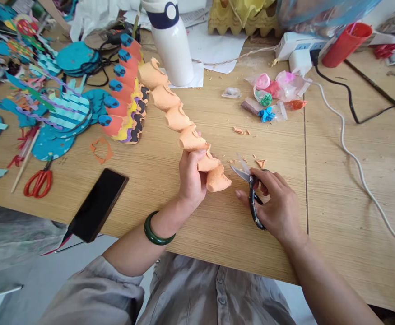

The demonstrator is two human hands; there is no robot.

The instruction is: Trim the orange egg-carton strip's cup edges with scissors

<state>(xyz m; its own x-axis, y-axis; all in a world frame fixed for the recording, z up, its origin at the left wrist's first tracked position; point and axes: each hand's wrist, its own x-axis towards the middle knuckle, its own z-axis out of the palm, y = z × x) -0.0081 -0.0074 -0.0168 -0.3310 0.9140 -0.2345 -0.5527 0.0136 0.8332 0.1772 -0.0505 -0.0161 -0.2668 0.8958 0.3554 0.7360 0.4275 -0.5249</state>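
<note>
A strip of joined cups point(179, 116) runs from just left of the white bottle point(175, 49) toward the person, slanting to the bottle's right at its near end. It is pale orange all over, with a matte, slightly grainy surface. Six cups show in a single row, each a blunt, hollow cone with a rounded tip turned toward the lower left. Their rims are wavy and uneven, with thin lips that curl and flare where one cup meets the next; the nearest cup ends in a flared, pointed edge.

On the person's side of the bottle, the left hand point(192, 178) has its fingers closed around the near part of the strip, the thumb lying against the cups. Nearer the person and right of the bottle, the right hand point(276, 203) has its fingers wrapped around black-handled scissors point(252, 194), whose blades stand parted just beside the strip's near end. Small orange scraps point(261, 163) lie on the desk point(346, 171), also right of the bottle on the person's side. Left of the bottle sits a painted carton piece point(126, 90) in red-orange, yellow, purple and black, with blue tips.
</note>
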